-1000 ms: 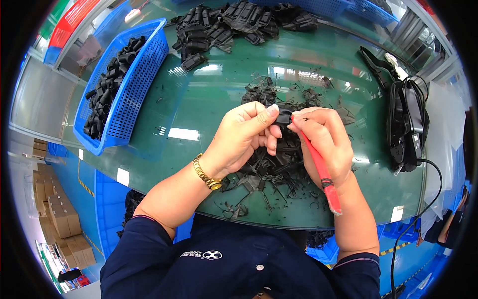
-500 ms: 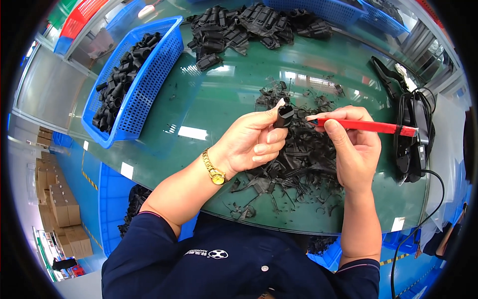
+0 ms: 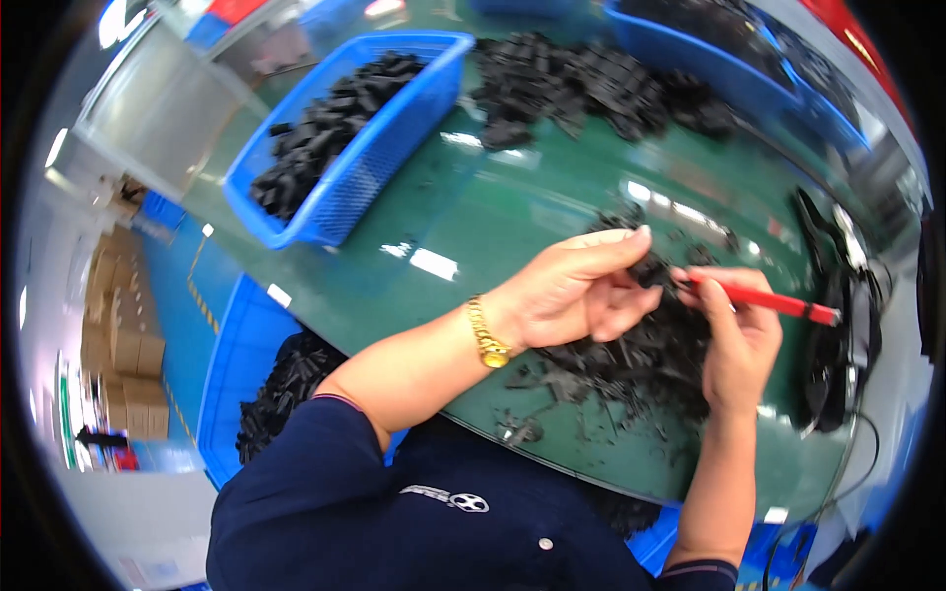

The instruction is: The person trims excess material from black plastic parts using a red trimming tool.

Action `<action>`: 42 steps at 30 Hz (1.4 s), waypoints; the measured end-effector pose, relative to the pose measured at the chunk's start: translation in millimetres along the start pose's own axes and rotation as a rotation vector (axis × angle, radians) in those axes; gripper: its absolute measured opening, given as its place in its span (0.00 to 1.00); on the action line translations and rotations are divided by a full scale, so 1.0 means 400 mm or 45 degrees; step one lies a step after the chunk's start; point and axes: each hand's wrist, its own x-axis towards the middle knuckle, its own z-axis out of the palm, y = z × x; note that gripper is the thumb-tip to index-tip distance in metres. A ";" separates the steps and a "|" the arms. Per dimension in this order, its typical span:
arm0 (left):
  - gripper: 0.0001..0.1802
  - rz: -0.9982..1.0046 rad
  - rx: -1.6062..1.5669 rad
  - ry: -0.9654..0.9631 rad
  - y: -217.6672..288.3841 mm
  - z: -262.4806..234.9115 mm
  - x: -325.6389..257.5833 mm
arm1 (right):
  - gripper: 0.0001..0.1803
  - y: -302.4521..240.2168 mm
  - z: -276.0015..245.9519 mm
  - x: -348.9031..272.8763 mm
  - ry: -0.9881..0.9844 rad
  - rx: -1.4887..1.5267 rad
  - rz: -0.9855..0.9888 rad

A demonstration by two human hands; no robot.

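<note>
My left hand [image 3: 576, 294] has its thumb and fingers closed round a short black tubular piece [image 3: 649, 271]. From the right, my right hand [image 3: 739, 340] grips a slim, flat red-handled tool [image 3: 774, 298] like a pen. Its tip is at or very near the open end of the black piece; blur and my fingers hide whether they touch. Beneath both hands spreads a heap of thin black scraps [image 3: 631, 369] on the green tabletop [image 3: 493, 227].
A blue basket [image 3: 379, 182] of black tubes stands at the far left. Joined black mouldings [image 3: 601, 84] are piled at the back, near another blue basket [image 3: 709, 59]. A black corded device [image 3: 838, 355] lies right. Below the table edge sits a blue bin [image 3: 232, 364].
The view has swung, so the table and its contents appear shifted right and downward. The red tool's tip and the black piece have come closer together; both hands keep their holds.
</note>
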 end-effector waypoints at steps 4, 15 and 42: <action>0.12 0.404 0.165 0.166 0.080 -0.030 -0.019 | 0.04 0.005 -0.008 0.002 0.045 0.050 0.118; 0.31 1.038 1.675 1.063 0.498 -0.197 -0.264 | 0.04 0.004 -0.004 0.006 0.000 0.023 0.120; 0.38 0.098 2.479 1.237 0.803 -0.387 -0.314 | 0.04 0.014 -0.012 0.010 0.035 -0.065 0.169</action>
